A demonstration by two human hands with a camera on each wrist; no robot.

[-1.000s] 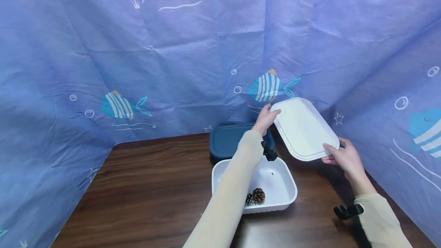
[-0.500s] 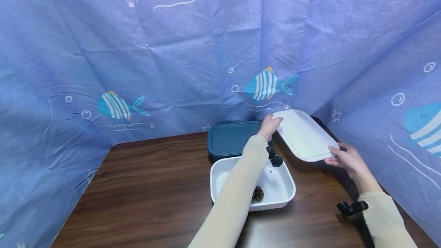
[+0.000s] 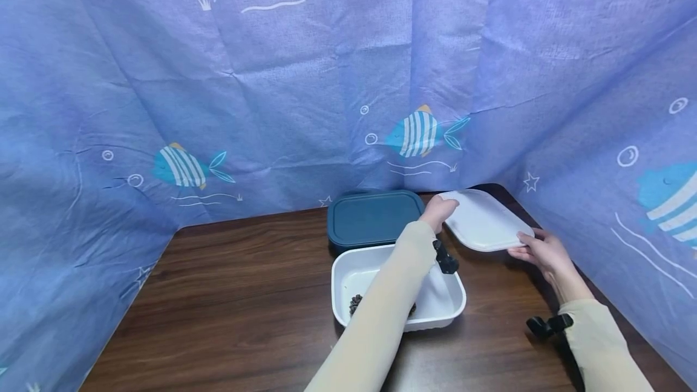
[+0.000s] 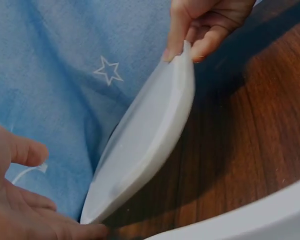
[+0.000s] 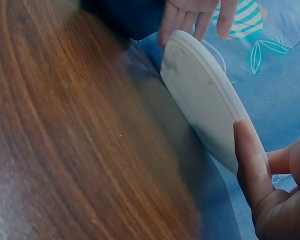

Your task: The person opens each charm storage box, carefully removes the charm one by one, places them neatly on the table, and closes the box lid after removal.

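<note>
A white rectangular lid (image 3: 484,222) is held low over the table's back right corner. My right hand (image 3: 547,253) pinches its near right corner between thumb and fingers. At the far left corner is my left hand (image 3: 438,212). In the left wrist view its fingers (image 4: 35,212) reach under the lid's edge while the thumb stands apart; the right wrist view shows those fingers (image 5: 182,22) extended at the lid's end. Left of the lid sits a white box (image 3: 342,289) without a cover, partly hidden by my left sleeve. Pinecones (image 3: 355,303) show inside it.
Behind the white box stands a dark blue lidded box (image 3: 376,219). The brown wooden table (image 3: 234,295) extends left and forward. A blue curtain (image 3: 261,89) with printed fish hangs along the back and sides, close to the lid and my right arm.
Both hands have lowered the lid and tipped it flatter toward the table. My left hand has shifted right and down, and the sleeve now covers a different part of the white box.
</note>
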